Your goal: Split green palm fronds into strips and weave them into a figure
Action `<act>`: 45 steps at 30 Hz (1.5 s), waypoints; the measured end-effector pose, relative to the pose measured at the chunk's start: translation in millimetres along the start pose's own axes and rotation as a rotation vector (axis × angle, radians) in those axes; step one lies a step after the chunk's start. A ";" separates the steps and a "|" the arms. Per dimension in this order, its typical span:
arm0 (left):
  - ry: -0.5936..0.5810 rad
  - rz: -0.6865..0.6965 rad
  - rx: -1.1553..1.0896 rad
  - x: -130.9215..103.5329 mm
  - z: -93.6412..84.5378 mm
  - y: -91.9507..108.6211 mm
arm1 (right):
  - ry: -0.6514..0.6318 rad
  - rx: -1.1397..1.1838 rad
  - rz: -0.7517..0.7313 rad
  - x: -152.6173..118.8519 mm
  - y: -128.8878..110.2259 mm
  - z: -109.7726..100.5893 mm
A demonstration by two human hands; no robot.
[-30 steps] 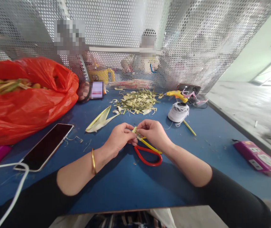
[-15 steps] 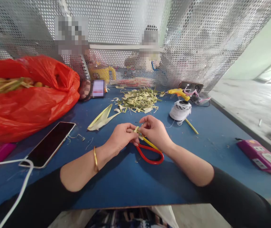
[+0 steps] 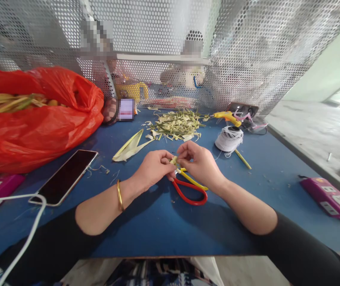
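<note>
My left hand [image 3: 154,169] is closed in a pinch around a small pale green piece of husk [image 3: 173,160], above the middle of the table. From the other side, my right hand [image 3: 201,163] has thumb and fingertips pinched at the same husk piece, its other fingers curled. Much of the piece is hidden by the fingers. Beneath both hands lie scissors [image 3: 198,203] with red and yellow handles, their blades mostly covered. A folded pale husk leaf [image 3: 129,151] rests beyond my left hand. Further back is a heap of husk scraps [image 3: 177,125].
A red plastic bag [image 3: 77,123] of husks fills the left, near a phone [image 3: 65,176] and white cable [image 3: 34,230]. A white thread spool [image 3: 229,139] and yellow glue gun [image 3: 228,116] stand back right. Purple power strip [image 3: 331,196] at right; perforated metal screen [image 3: 146,31] behind.
My right hand has shifted slightly up and its fingers have curled more around the husk piece. More of the scissors' yellow handle shows. The whole view has shifted a little.
</note>
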State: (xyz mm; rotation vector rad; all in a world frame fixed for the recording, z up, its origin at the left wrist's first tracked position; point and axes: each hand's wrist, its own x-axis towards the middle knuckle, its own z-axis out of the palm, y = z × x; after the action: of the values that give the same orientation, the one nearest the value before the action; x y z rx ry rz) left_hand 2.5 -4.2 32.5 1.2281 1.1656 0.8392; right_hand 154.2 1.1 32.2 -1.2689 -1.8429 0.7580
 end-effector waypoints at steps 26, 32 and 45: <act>-0.044 -0.001 -0.004 -0.6 -4.3 4.0 | -0.015 -0.142 -0.154 2.9 -0.6 -4.5; -0.012 0.064 0.062 -1.5 -3.5 2.7 | -0.130 0.072 -0.008 3.9 -0.5 -7.4; -0.146 0.035 0.253 -3.8 -2.0 0.2 | -0.348 0.131 0.165 5.8 -4.0 -16.3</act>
State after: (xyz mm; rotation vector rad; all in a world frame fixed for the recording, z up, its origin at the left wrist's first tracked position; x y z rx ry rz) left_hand -0.4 -7.2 33.6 1.4952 1.1591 0.6288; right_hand 164.8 6.2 45.5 -1.2751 -1.9341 1.2346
